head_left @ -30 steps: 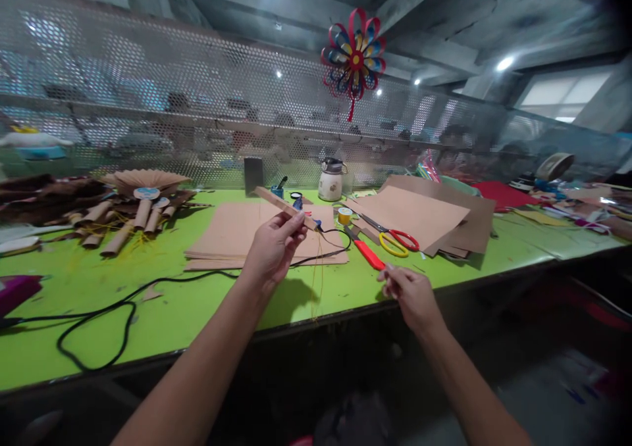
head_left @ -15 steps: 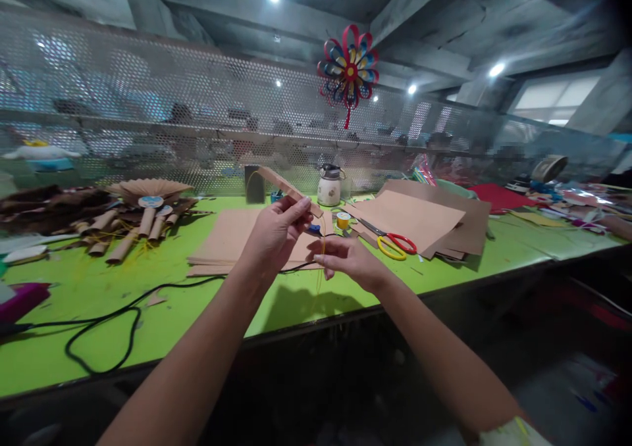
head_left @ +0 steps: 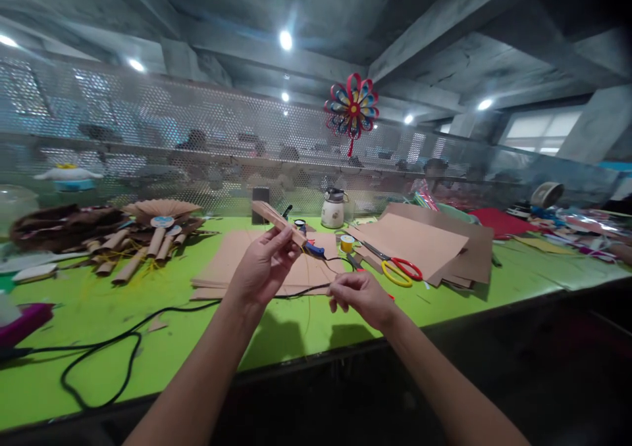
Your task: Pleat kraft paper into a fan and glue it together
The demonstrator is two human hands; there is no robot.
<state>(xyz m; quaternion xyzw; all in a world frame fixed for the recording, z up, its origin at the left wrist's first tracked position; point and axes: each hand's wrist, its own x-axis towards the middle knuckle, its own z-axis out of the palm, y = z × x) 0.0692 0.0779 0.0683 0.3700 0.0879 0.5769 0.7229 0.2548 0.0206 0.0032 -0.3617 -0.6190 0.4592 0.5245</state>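
Note:
My left hand [head_left: 264, 262] is closed round the lower end of a narrow stack of pleated brown paper [head_left: 277, 218], which tilts up and to the left. A thin yellow thread [head_left: 309, 301] seems to hang below it, only faintly visible. To the right, above the table's front edge, my right hand [head_left: 363, 295] has its thumb and forefinger pinched together; whether thread is between them is too fine to make out. Flat brown paper sheets [head_left: 222, 262] lie beneath the hands. Just beyond the hands are a blue-handled tool [head_left: 315, 250] and a spool of yellow thread [head_left: 346, 243].
Red-and-yellow-handled scissors [head_left: 397, 270] lie beside more brown paper [head_left: 424, 235]. A white flask [head_left: 332, 210] stands at the back. Finished paper fans [head_left: 160, 212] with tube handles are piled left. A black cable [head_left: 168, 310] loops across the green table [head_left: 197, 347].
My right hand has drawn away from the left, toward the right, off the hanging thread. My left hand keeps its hold on the pleated paper. The camera view has tipped upward.

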